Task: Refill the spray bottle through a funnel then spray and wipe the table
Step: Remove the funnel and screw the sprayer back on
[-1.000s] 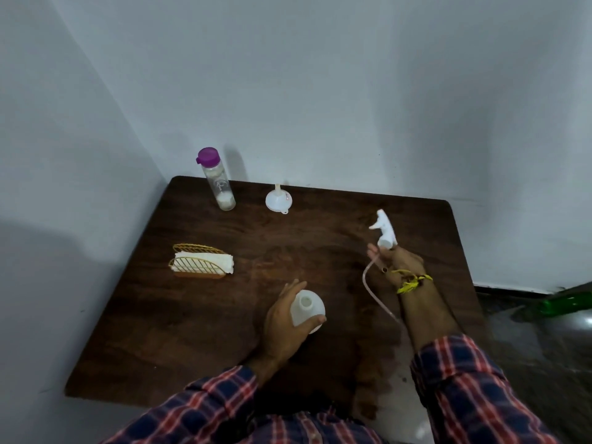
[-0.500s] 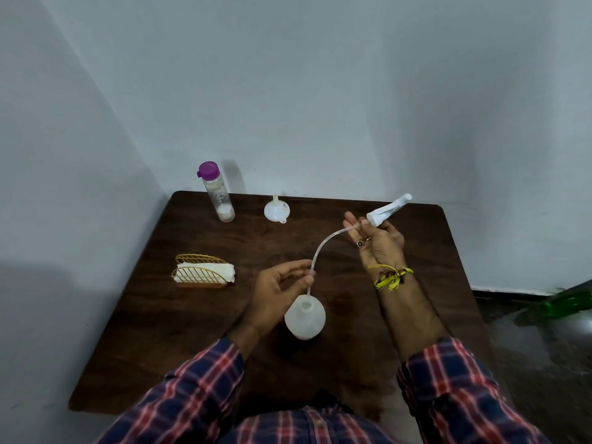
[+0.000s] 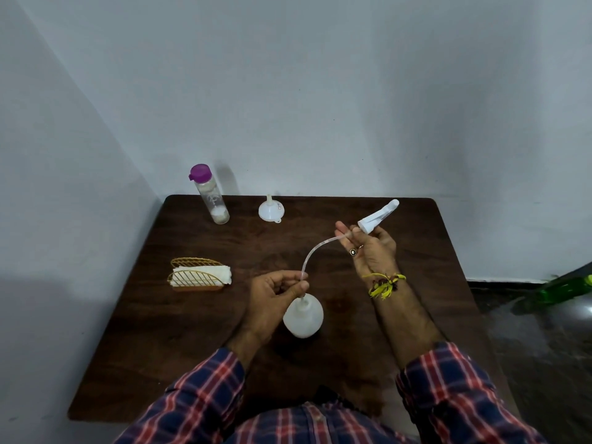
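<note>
No writing is legible; left hand (image 3: 272, 296) pinches dip tube (image 3: 315, 249); right hand (image 3: 368, 248) grips spray head (image 3: 378, 216).

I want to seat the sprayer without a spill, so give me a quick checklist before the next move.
1. Bottle upright on table: ok.
2. Tube end in bottle neck: ok, it meets the mouth.
3. Left hand pinches tube near neck: ok.
4. Right hand holds sprayer: ok.
5. Bottle steadied by a hand: not ok, neither hand grips it.
6. Bottle already refilled: cannot tell; funnel lies unused at the back.
</note>
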The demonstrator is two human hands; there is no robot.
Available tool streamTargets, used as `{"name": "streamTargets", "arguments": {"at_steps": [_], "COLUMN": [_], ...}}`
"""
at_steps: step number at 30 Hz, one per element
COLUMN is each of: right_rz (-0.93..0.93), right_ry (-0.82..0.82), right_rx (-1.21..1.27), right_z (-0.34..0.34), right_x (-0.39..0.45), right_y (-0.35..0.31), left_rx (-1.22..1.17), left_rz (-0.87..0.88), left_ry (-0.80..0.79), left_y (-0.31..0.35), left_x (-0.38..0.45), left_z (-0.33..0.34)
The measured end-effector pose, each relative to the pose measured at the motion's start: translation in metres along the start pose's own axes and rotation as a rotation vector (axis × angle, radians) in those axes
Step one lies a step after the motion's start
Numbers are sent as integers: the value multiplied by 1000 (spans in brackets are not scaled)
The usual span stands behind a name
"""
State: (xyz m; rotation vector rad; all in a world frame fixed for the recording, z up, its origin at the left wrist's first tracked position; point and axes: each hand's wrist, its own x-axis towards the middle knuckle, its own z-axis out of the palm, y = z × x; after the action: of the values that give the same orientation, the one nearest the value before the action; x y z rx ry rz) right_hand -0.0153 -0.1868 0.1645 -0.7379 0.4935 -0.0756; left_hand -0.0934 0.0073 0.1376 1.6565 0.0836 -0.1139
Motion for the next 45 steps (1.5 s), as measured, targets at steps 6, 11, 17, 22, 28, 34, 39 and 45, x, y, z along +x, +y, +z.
{"name": "streamTargets", "arguments": {"at_steps": [6,11,17,22,28,34,39,45], "right_rz": [-31,-189,-477,-606,-585,-524,-447,-449], "right_ry": [-24,-13,-153,-149,-289,-375,-470,-584], "right_rx": [-39,-233,-568,-860,-1083,-1283,-1283,-1357], "right_z": [-3,-16,-34,-42,-36,-43,-51,-60], "right_x": [1,-9,-45,-70,-67,-72,-69,-77], "right_y": [-1,11,32,53,71,89,79,78], "left_rx": [48,266,389,463,262,264,360,389], "left_rz": [-2,35,-95,-1,39,49,128,173], "left_ry": [-25,-14,-278,-177,-57,32,66,52], "left_y": [-8,-33,-48,-53,-47,-56,-63,-70], "left_x": [7,8,2,-3,-8,-19,-24,-26], "left_z": [1,3,-5,1,12,17,16,16]}}
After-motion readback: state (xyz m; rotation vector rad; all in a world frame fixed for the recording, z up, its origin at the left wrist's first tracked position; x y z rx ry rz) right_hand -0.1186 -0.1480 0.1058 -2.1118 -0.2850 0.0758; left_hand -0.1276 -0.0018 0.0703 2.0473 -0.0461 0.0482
